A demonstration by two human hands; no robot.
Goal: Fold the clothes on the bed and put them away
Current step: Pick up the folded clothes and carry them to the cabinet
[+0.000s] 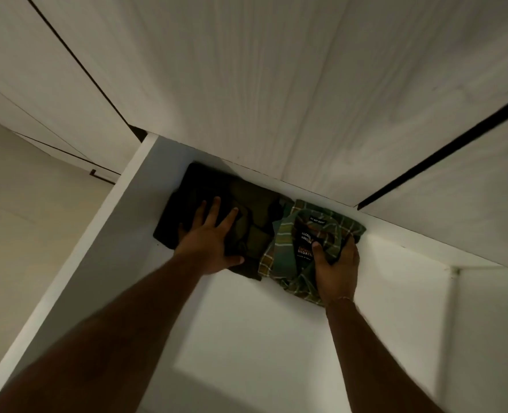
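White drawer (246, 338): L hand (214, 242) flat on dark clothes (193, 198); R hand (337, 269) grips plaid shirt (288, 251), collar pointing away.

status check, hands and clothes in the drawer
Left hand flat on dark folded clothes. Right hand grips plaid shirt beside them, in white drawer. Nothing in the way.

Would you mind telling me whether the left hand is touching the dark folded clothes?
Touching: the head view shows the left hand lying flat on the dark folded clothes.
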